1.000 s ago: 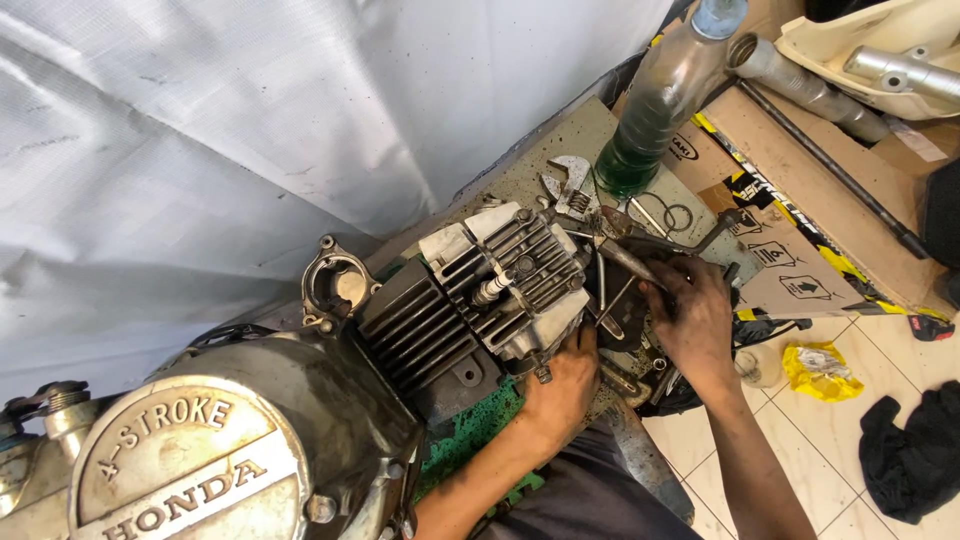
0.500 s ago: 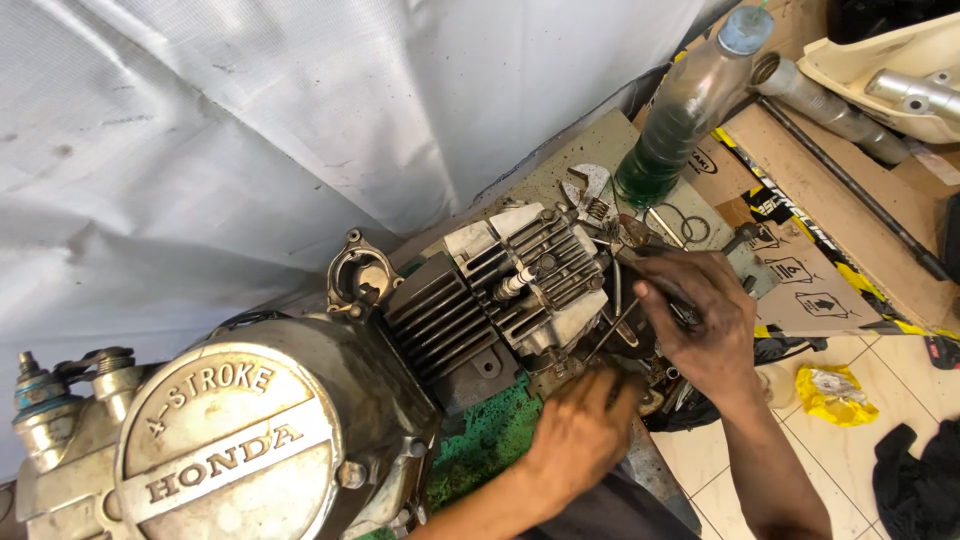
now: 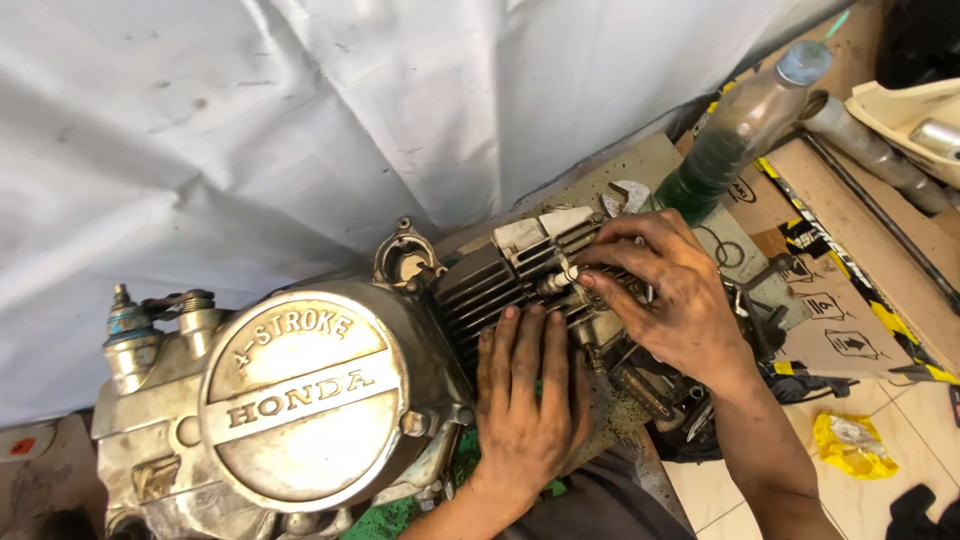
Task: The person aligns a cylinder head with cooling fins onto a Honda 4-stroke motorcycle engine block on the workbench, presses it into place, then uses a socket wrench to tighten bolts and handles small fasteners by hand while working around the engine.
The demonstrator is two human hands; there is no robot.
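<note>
Two grimy hands worked on a small engine (image 3: 300, 400) that lay on its side before a white sheet (image 3: 250, 120). Its long axis ran from the round side cover (image 3: 300, 395) at lower left up to the finned cylinder (image 3: 480, 290) and head at upper right, so the head pointed toward the upper right, at a plastic bottle (image 3: 745, 125) holding dark green liquid. A spark plug (image 3: 558, 280) stuck out of the head, its tip aimed to the lower left, roughly along that same axis.

The left hand (image 3: 528, 400) lay palm down and flat on the fins just below the plug, fingers straight, close together and pointing up the picture, the wrist coming from the bottom edge. It gripped nothing.

The right hand (image 3: 665, 295) reached in from the lower right, forearm slanting up and left, and arched over the head. Its fingers were curled and slightly spread; thumb and forefinger closed around the plug's base, though whether they truly pinched it I could not tell.

Printed cardboard (image 3: 830, 300) lay on the right, a yellow wrapper (image 3: 850, 445) on the tiled floor (image 3: 870, 500).
</note>
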